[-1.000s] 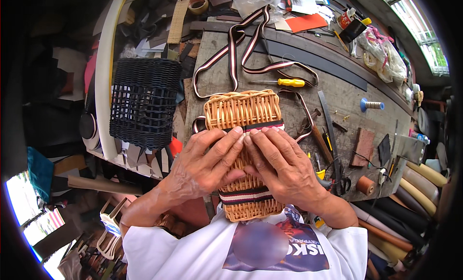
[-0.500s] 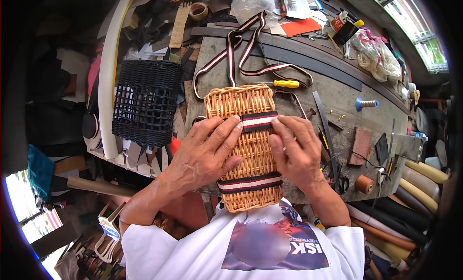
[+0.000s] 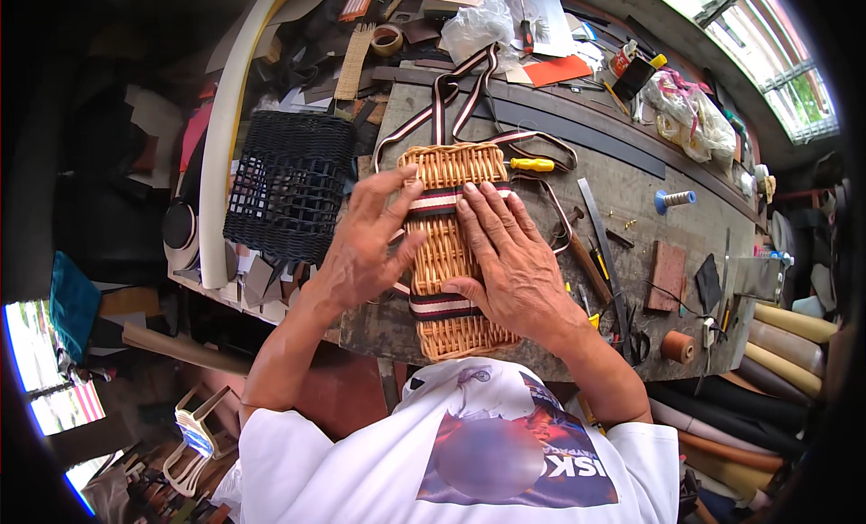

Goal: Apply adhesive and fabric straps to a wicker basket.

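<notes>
A light brown wicker basket (image 3: pixel 442 253) lies in front of me with its narrow woven face up, near the table's front edge. Two black, white and dark red striped straps cross it: an upper strap (image 3: pixel 437 200) and a lower strap (image 3: pixel 444 306). My right hand (image 3: pixel 512 262) rests flat over the right half, fingertips on the upper strap. At the left edge is my left hand (image 3: pixel 368 240), fingers apart and slightly bent, thumb by the weave. A loose length of striped webbing (image 3: pixel 439 109) trails from the basket's far end across the table.
A yellow-handled screwdriver (image 3: pixel 530 164) lies just beyond the basket. To the left stands a black woven basket (image 3: pixel 289 181). On the right are a metal ruler (image 3: pixel 600 235), a thread spool (image 3: pixel 675 200), a brick-coloured block (image 3: pixel 666 276) and a brown thread cone (image 3: pixel 678 346).
My right hand has moved left from the strap's edge and now lies flat across the basket. My left hand has drawn back off the upper strap toward the left edge. The basket has tilted slightly.
</notes>
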A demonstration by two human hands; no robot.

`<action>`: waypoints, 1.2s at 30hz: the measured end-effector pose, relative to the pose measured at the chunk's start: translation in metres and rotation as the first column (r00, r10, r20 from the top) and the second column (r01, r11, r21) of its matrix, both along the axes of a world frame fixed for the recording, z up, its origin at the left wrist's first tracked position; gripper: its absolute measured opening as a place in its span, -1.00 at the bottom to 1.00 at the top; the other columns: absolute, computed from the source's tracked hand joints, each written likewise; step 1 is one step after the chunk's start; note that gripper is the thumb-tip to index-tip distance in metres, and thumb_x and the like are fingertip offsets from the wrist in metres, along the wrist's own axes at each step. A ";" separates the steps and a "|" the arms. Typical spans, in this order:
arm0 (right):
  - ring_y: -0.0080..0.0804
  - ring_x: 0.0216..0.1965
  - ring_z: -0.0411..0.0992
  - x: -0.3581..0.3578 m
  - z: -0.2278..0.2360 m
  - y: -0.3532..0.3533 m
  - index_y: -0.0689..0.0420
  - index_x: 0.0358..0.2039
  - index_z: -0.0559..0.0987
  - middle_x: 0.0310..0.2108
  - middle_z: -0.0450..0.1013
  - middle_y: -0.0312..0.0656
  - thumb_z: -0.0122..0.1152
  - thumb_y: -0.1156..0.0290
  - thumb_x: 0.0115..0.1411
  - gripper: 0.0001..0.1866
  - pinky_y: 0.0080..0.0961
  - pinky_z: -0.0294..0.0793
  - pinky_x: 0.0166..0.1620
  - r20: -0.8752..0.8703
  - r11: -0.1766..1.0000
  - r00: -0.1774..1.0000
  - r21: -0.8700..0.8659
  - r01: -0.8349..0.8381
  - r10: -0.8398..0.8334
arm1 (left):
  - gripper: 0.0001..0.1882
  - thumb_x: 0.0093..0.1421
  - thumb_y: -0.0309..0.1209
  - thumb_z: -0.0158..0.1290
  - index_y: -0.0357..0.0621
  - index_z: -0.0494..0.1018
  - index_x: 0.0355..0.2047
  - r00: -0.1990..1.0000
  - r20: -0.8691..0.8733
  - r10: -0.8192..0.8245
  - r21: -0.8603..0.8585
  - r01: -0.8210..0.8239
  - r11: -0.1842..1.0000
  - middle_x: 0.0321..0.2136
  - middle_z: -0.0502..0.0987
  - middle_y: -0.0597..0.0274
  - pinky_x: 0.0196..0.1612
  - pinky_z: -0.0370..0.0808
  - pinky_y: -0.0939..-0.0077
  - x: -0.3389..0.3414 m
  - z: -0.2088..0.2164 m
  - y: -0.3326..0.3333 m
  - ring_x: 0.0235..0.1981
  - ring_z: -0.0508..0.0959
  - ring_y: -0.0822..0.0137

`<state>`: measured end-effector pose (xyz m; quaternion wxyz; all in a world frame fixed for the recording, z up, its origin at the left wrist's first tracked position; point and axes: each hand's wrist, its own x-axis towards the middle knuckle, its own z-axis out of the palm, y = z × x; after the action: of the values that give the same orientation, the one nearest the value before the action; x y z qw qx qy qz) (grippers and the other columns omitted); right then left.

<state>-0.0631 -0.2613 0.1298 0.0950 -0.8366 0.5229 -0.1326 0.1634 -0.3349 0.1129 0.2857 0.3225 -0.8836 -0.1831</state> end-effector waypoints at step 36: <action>-0.01 0.11 0.31 0.014 -0.017 -0.014 0.37 0.08 0.50 0.02 0.38 0.02 0.13 0.49 0.09 -0.50 -0.17 0.28 0.22 0.130 0.937 0.990 -0.336 0.093 -0.052 | -0.73 0.29 -0.56 0.07 -0.23 0.54 -0.01 0.987 -0.067 -0.145 0.093 0.151 0.984 -0.05 0.50 0.14 0.06 0.53 0.43 0.001 0.039 -0.042 -0.01 0.56 0.22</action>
<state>-0.0487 -0.2758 0.1130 -0.0254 -0.8111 0.5160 -0.2742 0.1641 -0.3765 0.1516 0.2816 0.2639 -0.8861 -0.2567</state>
